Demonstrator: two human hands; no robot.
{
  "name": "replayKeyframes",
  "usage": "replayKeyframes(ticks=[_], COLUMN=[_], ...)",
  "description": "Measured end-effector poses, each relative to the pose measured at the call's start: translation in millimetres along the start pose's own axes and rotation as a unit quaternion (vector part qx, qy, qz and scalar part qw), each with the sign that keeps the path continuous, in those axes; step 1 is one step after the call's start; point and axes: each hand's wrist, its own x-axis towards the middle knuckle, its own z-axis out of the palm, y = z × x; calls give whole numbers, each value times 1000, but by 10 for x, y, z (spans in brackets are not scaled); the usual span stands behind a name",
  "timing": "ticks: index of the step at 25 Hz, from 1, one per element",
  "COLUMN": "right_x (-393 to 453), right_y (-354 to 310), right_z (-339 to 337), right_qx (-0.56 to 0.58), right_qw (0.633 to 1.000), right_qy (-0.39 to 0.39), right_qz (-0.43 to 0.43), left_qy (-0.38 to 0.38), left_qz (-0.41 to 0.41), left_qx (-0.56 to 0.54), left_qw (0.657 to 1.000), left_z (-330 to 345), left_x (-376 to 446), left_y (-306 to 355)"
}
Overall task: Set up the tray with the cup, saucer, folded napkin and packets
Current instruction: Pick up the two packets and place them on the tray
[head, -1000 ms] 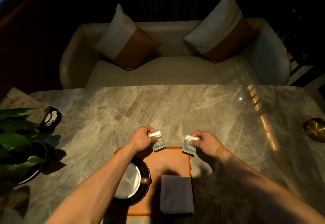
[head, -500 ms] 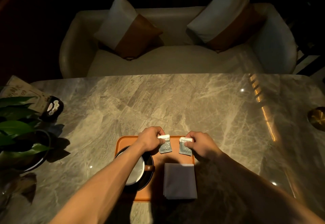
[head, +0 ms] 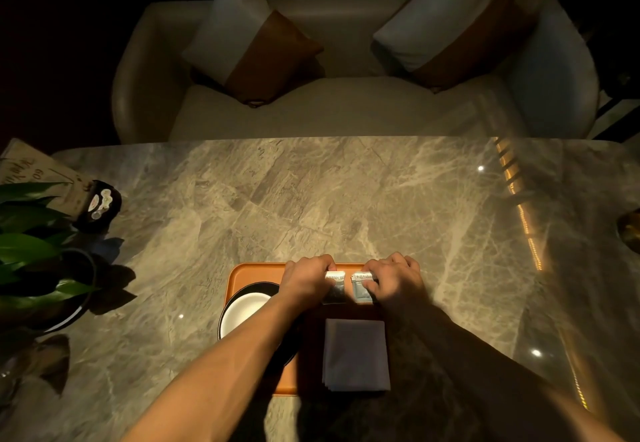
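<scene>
- The left hand (head: 308, 280) is pinching the left packet (head: 335, 289) by its top seam, fingers curled over the seam; the right hand (head: 393, 280) is pinching the right packet (head: 362, 289) the same way.
- Both packets are sitting side by side, just apart, over the far right part of the tray (head: 242, 273), near its far edge. Each packet's long axis is running from the far edge toward the near edge, with the body extending toward the near edge from the gripping fingers.
- Whether the packets are resting flat on the tray floor or hanging just above it cannot be told.
- The folded napkin (head: 356, 355) is lying flat on the tray's near right part, just clear of the packets' near ends.
- The cup (head: 244, 313) is sitting on the saucer (head: 256, 287) at the tray's left side, partly hidden by the left forearm.
- Judgement: the packets are the last items being placed; the coming move is calling only for releasing both pinches and drawing the hands outward, each hand being nearest its own packet.
</scene>
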Motion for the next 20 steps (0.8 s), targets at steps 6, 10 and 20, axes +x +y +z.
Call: replayKeyframes(ticks=[6, 10, 20], right_x=[-56, -92, -142], right_y=[-17, -3, 82], right_z=[33, 64, 60], right_qx=[-56, -63, -39], right_qw=[994, 986, 988], right_qy=[89, 142, 137], right_qz=[-40, -56, -58], left_qy=[90, 134, 140], left_qz=[76, 96, 115], left_qx=[115, 134, 166], left_qw=[986, 977, 969], left_z=[178, 259, 125], left_x=[22, 11, -100], left_y=[-50, -80, -103])
